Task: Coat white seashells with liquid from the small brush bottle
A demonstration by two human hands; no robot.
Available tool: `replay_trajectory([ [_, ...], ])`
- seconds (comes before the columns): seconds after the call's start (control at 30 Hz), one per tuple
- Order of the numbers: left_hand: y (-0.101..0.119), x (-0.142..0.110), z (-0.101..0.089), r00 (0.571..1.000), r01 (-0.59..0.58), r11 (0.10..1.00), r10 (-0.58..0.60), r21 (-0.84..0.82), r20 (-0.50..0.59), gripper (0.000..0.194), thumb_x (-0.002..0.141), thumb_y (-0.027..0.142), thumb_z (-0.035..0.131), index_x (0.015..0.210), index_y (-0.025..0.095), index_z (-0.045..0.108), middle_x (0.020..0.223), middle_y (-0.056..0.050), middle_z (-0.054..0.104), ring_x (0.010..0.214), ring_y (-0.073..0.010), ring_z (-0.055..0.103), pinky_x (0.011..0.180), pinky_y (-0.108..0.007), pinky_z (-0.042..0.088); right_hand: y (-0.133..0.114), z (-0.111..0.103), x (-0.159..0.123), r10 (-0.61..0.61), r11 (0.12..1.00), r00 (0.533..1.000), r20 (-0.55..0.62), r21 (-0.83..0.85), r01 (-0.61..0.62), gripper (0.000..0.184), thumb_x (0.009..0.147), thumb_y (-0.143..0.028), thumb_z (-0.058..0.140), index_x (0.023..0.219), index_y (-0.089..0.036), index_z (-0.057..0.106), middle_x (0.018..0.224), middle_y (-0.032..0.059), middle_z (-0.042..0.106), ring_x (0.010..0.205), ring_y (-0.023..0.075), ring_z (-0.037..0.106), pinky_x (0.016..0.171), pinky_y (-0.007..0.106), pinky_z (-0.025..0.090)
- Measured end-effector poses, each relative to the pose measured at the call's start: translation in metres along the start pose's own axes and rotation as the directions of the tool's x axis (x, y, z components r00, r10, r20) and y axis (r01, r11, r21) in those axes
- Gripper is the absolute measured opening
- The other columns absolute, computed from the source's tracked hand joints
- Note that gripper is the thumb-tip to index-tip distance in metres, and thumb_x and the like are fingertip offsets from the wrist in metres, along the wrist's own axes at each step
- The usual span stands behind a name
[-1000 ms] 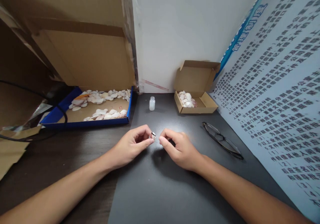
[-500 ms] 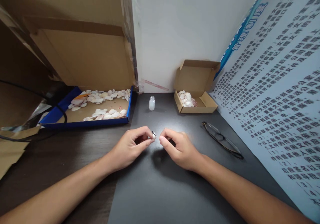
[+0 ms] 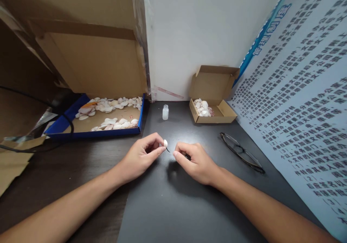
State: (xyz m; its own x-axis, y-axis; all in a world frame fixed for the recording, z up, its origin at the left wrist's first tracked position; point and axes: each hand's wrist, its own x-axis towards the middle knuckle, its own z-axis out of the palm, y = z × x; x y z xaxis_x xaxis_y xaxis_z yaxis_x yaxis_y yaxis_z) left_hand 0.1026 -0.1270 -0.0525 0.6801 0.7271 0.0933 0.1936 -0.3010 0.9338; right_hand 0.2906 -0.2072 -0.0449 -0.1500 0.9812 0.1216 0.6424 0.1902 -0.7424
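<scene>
My left hand (image 3: 141,160) pinches a small white seashell (image 3: 165,143) between thumb and fingertips, above the dark table mat. Facing it, my right hand (image 3: 196,161) is closed on a small thin brush (image 3: 168,150), whose dark tip points at the shell's lower edge. Whether the tip touches the shell I cannot tell. A black end, perhaps the brush's cap, shows inside the curled fingers; the rest is hidden. Beyond both hands stands a small uncapped glass bottle (image 3: 165,113) of whitish liquid.
An open blue-edged box (image 3: 140,122) with several seashells lies at the left, its brown lid raised. A small cardboard box (image 3: 217,119) holds more shells at the back right. Black-framed glasses (image 3: 241,152) rest right of my hand. A printed sheet (image 3: 311,109) lines the right side.
The shell has turned in my left fingers and now shows its white side upward. The brush's dark tip has swung below the shell, and its black end shows in my right hand.
</scene>
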Motion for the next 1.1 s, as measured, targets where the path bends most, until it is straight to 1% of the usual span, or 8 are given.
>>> replay_trajectory([
  [0.07,-0.0008,0.0004,0.0000,1.000,0.002,1.000,-0.002,-0.003,0.009,0.020,0.089,0.037,0.054,0.087,0.017,0.056,0.069,0.005,0.044,0.062,-0.0097,0.035,0.058,-0.023,0.031,-0.0002,-0.0006,-0.0001,-0.007,1.000,1.000,-0.029,0.020,0.008,0.026,0.088,-0.026,0.047,0.064,-0.016,0.043,0.054,-0.0058,0.037,0.053,0.0062,0.032,0.054,0.021,0.024],
  [0.2,0.0008,0.0004,0.0000,0.999,0.016,1.000,-0.016,0.007,0.033,0.020,0.089,0.036,0.053,0.089,0.016,0.056,0.066,0.006,0.039,0.060,-0.0097,0.033,0.057,-0.023,0.029,0.0003,-0.0021,-0.0007,-0.023,0.997,0.989,-0.148,0.076,0.034,0.027,0.089,-0.026,0.047,0.064,-0.016,0.043,0.055,-0.0056,0.037,0.053,0.0060,0.033,0.052,0.020,0.024],
  [0.27,0.0020,0.0002,0.0003,0.999,0.020,1.000,-0.021,0.017,0.040,0.020,0.089,0.036,0.053,0.089,0.016,0.056,0.065,0.006,0.038,0.060,-0.0098,0.033,0.056,-0.023,0.029,0.0011,-0.0022,-0.0008,-0.029,0.995,0.986,-0.164,0.089,0.044,0.026,0.091,-0.027,0.046,0.067,-0.017,0.044,0.056,-0.0055,0.039,0.054,0.0062,0.034,0.053,0.020,0.026],
  [0.57,-0.0006,-0.0011,0.0010,0.999,-0.008,0.998,0.004,0.065,0.054,0.020,0.088,0.036,0.054,0.085,0.016,0.058,0.064,0.006,0.039,0.060,-0.0103,0.034,0.057,-0.024,0.029,0.0015,0.0022,0.0004,-0.080,0.994,0.996,-0.044,0.066,0.082,0.025,0.096,-0.031,0.040,0.076,-0.017,0.048,0.061,-0.0049,0.043,0.056,0.0068,0.038,0.056,0.020,0.028],
  [0.73,-0.0013,-0.0008,0.0004,0.999,-0.008,0.997,0.005,0.071,0.046,0.020,0.089,0.036,0.053,0.086,0.017,0.059,0.065,0.005,0.042,0.061,-0.0107,0.035,0.059,-0.025,0.029,0.0017,0.0011,-0.0016,-0.064,0.997,0.998,0.015,0.038,0.064,0.027,0.096,-0.031,0.038,0.075,-0.017,0.046,0.061,-0.0049,0.043,0.056,0.0069,0.038,0.057,0.020,0.028],
  [0.87,-0.0025,-0.0011,-0.0008,0.999,0.001,0.998,-0.003,0.055,0.037,0.020,0.089,0.037,0.053,0.089,0.017,0.059,0.066,0.005,0.044,0.062,-0.0108,0.036,0.059,-0.025,0.030,0.0025,0.0003,-0.0012,-0.040,0.999,0.998,0.058,0.012,0.039,0.029,0.095,-0.030,0.039,0.069,-0.017,0.041,0.057,-0.0053,0.039,0.054,0.0068,0.035,0.055,0.022,0.025],
  [1.0,-0.0017,-0.0008,-0.0015,0.999,0.011,0.999,-0.013,0.037,0.041,0.019,0.089,0.036,0.052,0.090,0.018,0.058,0.066,0.005,0.042,0.061,-0.0106,0.035,0.058,-0.024,0.029,0.0018,-0.0005,-0.0010,-0.036,0.999,0.999,0.027,0.024,0.035,0.030,0.093,-0.028,0.041,0.065,-0.017,0.038,0.056,-0.0054,0.036,0.054,0.0066,0.032,0.054,0.022,0.024],
  [1.1,-0.0011,-0.0007,-0.0005,0.999,0.013,0.999,-0.014,0.033,0.049,0.019,0.090,0.036,0.052,0.090,0.018,0.057,0.065,0.006,0.039,0.061,-0.0104,0.034,0.057,-0.024,0.029,0.0015,-0.0006,-0.0015,-0.053,0.996,0.998,-0.037,0.067,0.055,0.029,0.094,-0.030,0.041,0.068,-0.017,0.043,0.058,-0.0052,0.040,0.055,0.0067,0.035,0.055,0.021,0.026],
])
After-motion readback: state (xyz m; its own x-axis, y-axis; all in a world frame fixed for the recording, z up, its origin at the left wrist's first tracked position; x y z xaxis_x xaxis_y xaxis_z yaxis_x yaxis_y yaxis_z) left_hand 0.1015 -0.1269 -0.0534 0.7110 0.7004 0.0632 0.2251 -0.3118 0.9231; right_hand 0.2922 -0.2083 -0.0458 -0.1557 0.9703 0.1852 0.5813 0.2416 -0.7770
